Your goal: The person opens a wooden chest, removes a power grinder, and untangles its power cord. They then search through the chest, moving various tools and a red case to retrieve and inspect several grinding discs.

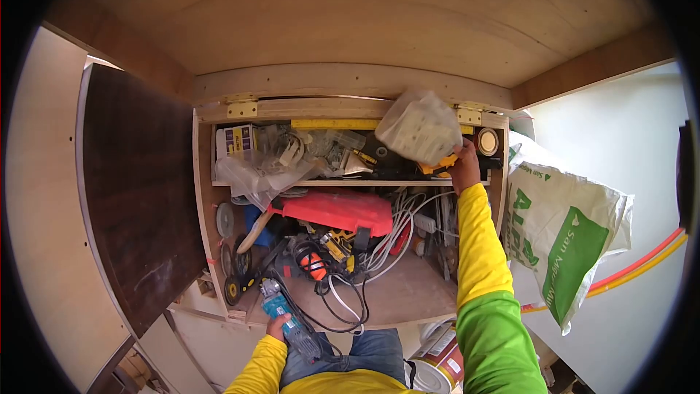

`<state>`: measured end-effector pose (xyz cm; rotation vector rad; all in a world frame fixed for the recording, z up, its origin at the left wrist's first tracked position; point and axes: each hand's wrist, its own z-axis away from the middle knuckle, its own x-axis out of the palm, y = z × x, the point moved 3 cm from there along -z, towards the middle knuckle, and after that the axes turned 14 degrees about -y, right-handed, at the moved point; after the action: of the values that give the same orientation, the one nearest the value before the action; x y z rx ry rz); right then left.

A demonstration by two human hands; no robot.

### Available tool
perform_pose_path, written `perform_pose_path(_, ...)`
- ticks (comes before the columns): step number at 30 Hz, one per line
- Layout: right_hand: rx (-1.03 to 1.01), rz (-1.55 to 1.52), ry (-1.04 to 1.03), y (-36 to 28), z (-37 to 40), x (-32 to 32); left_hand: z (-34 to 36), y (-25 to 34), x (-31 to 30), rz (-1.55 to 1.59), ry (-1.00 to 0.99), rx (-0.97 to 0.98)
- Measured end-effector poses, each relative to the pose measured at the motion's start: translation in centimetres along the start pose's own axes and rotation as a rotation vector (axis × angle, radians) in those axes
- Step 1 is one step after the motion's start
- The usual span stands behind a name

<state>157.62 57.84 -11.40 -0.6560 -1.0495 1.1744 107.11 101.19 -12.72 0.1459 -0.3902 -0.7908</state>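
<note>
My left hand is wrapped round the body of a teal angle grinder, held upright with its head upward, in front of the toolbox's lower compartment. At the upper shelf, my right hand grips the lower right edge of a cloudy plastic bag, raised above the shelf and slightly blurred; its contents are hard to make out. A yellow tool lies just under the bag, beside my right fingers and partly hidden. A round can stands right of that hand.
The open wooden toolbox holds a red case, white cables, an orange-and-black tool and grinding discs. Its raised lid hangs overhead. A white-and-green sack hangs at right, and a paint bucket stands below.
</note>
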Motion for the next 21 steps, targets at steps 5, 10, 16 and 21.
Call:
perform_pose_path(5,0.025,-0.23,0.024,-0.8,0.6,0.8,0.1,0.1,0.4,0.007,-0.028,0.002)
perform_pose_path(10,0.008,-0.253,-0.006,0.2,0.5,-0.1,0.3,0.4,0.6,-0.034,-0.03,0.017)
perform_pose_path(16,-0.076,-0.346,-0.063,-0.2,1.2,0.8,0.3,0.2,0.3,-0.038,-0.029,0.021)
perform_pose_path(21,-0.097,-0.29,-0.06,1.1,1.1,1.1,0.0,-0.3,-0.3,-0.047,-0.047,0.025)
